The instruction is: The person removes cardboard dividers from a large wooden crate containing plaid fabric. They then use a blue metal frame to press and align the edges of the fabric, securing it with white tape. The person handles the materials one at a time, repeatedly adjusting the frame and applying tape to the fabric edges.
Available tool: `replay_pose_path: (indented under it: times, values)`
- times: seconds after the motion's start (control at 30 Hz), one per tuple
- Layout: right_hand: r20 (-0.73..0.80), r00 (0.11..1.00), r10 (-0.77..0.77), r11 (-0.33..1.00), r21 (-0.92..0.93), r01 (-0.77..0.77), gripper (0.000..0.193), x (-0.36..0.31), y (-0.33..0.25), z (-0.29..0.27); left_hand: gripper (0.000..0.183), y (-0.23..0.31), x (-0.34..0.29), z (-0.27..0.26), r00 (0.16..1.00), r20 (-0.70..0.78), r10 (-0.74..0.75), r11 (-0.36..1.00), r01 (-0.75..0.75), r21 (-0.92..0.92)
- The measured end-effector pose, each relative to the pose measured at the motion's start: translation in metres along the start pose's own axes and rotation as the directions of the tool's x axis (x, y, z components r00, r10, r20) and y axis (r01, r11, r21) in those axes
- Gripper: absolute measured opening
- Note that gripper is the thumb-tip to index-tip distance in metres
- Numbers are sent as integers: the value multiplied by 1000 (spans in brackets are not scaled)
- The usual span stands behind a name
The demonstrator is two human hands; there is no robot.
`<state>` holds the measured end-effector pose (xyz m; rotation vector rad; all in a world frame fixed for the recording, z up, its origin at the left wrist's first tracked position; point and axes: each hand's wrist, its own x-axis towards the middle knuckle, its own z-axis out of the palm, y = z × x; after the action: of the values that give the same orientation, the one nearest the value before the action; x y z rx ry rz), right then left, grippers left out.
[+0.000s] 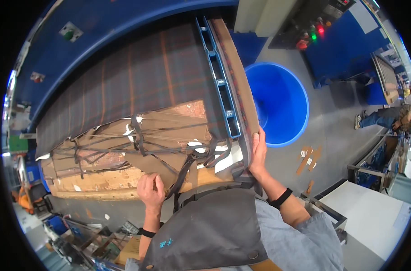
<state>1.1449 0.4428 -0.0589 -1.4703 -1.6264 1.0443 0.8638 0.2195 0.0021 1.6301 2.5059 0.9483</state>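
Observation:
My left hand is closed with curled fingers at the edge of a loose brown fabric piece; what it grips, if anything, is hidden. My right hand lies with fingers stretched along the right side of the layered cloth stack. Dark plaid fabric with orange lines covers most of the worktable. Along its right side rests a long, narrow blue metal frame with several slots. Between my hands, dark cut strips and brown scraps lie tangled over a worn wooden board.
A big blue bin stands on the floor just right of the stack. Blue machine panels border the far side. Brown scraps litter the floor at right, beside a white-topped table. Another person is farther right.

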Motion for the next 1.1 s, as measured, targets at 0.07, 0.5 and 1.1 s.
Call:
replay_pose_path:
  times: [0.07, 0.5, 1.1]
  values:
    - [-13, 1000, -21, 1000, 19, 21, 46, -1, 4, 4, 4, 6, 2, -1, 1000, 14, 15, 999, -16, 46]
    - [-111, 974, -198, 967, -183, 176, 44, 26, 14, -1, 20, -2, 11, 8, 987, -120, 107, 994, -111, -25]
    - [273, 663, -697, 713, 357, 603, 22, -129, -199, 98, 8, -53, -36, -20, 985, -73, 153, 987, -156, -26]
